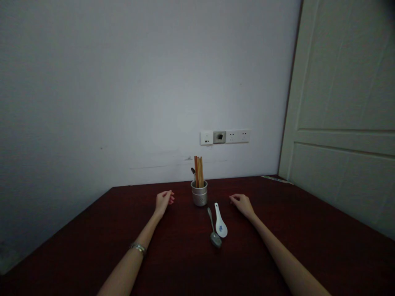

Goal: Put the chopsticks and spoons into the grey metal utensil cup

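Observation:
My left hand (164,200) rests on the table left of a metal utensil holder (199,196), its fingers loosely curled in and no object showing in them. On the other side my right hand (242,203) lies on the table, also with curled fingers and nothing visible in it. Several wooden chopsticks (199,172) and a small metal spoon (193,170) stand upright in the holder. In front of it a white porcelain spoon (219,224) with a blue mark and a metal spoon (215,239) lie side by side, bowls towards me. Neither hand touches these things.
The dark red table (182,263) meets a pale wall (154,82) at the back. Sockets and a switch panel (219,137) are set in the wall. A panelled door (342,123) rises at the right. A thin strip (277,179) lies near the back right corner.

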Demonstrator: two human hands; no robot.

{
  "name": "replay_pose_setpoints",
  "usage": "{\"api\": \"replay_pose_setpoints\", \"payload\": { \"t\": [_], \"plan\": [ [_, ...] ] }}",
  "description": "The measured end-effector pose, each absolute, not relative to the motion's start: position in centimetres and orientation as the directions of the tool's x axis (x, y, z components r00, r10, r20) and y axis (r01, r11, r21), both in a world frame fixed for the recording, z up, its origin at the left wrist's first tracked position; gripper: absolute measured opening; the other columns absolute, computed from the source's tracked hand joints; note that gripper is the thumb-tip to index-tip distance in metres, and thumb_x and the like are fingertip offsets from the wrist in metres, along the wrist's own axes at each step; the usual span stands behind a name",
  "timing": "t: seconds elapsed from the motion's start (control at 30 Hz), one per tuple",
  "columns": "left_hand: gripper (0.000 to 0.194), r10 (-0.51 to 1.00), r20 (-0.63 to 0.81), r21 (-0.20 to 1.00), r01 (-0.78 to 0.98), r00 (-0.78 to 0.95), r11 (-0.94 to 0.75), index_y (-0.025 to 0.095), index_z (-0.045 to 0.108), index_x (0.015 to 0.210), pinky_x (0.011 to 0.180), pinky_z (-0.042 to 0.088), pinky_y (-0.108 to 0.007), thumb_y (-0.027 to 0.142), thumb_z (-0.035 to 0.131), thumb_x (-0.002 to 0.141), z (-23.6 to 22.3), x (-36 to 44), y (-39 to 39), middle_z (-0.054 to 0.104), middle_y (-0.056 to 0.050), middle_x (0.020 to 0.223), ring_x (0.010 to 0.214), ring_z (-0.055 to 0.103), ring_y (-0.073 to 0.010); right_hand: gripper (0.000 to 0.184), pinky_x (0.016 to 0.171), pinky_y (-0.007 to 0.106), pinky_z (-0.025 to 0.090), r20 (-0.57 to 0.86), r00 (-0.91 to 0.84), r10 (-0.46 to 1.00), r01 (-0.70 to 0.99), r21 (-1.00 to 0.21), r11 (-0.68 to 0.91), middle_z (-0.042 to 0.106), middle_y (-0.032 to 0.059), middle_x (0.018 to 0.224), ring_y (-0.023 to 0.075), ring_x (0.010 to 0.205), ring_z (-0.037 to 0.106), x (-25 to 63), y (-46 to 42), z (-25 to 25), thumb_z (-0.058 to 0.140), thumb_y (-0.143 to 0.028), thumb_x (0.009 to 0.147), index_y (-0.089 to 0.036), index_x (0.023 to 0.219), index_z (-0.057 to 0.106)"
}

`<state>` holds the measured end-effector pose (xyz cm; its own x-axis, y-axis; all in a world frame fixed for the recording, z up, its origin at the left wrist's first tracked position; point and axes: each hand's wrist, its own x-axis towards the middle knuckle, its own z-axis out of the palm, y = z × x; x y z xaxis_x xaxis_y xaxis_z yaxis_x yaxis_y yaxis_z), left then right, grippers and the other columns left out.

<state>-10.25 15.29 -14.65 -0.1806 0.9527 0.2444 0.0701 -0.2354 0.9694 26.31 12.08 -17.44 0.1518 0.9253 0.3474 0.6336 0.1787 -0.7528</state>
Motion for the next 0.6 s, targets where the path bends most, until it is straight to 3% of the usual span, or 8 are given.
{"api": "replay_pose_setpoints", "payload": {
  "t": [0.13, 0.3, 0.5, 0.6],
  "plan": [
    [0.028, 0.909, 0.357, 0.934, 0.081, -0.214, -0.348, 0.011, 0.059, 0.068, 0.041, 0.038, -0.020, 0.037, 0.050, 0.066, -9.7, -10.4, 13.8, 0.057, -0.002, 0.052, 0.040, 0.050, -0.0090, 0.032, 0.060, 0.023, 0.040, 0.345, 0.161, 0.925, 0.655, -0.739, 0.162, 0.066, 0.0043, 0.064, 0.0170, 0.062, 0.059, 26.2, 11.9, -17.4, 0.045, -0.039, 0.073, -0.016, 0.069, 0.067],
    [0.025, 0.894, 0.446, 0.871, 0.209, 0.045, -0.445, 0.010, 0.061, 0.071, 0.040, 0.038, -0.019, 0.030, 0.047, 0.070, -4.1, -7.2, 10.8, 0.058, -0.002, 0.053, 0.039, 0.048, -0.0082, 0.031, 0.059, 0.023, 0.039, 0.346, 0.152, 0.926, 0.679, -0.717, 0.157, 0.066, 0.0037, 0.064, 0.0167, 0.062, 0.059, 26.1, 11.6, -17.2, 0.044, -0.037, 0.073, -0.017, 0.067, 0.067],
    [0.028, 0.856, 0.181, 0.822, 0.403, 0.485, -0.402, 0.010, 0.062, 0.066, 0.037, 0.034, -0.019, 0.033, 0.047, 0.071, -6.2, -1.7, 7.9, 0.058, -0.003, 0.050, 0.035, 0.046, -0.0085, 0.030, 0.058, 0.023, 0.038, 0.351, 0.150, 0.924, 0.673, -0.721, 0.165, 0.066, 0.0034, 0.064, 0.0165, 0.062, 0.060, 26.1, 11.6, -17.2, 0.044, -0.037, 0.073, -0.017, 0.067, 0.066],
    [0.027, 0.807, 0.068, 0.787, 0.465, 0.586, -0.404, 0.011, 0.062, 0.064, 0.035, 0.032, -0.019, 0.032, 0.048, 0.071, -8.6, -0.1, 7.4, 0.057, -0.003, 0.048, 0.034, 0.045, -0.0085, 0.030, 0.059, 0.023, 0.038, 0.360, 0.145, 0.921, 0.674, -0.717, 0.175, 0.066, 0.0034, 0.065, 0.0165, 0.063, 0.060, 26.2, 11.5, -17.2, 0.044, -0.036, 0.073, -0.017, 0.067, 0.065]
  ]
}}
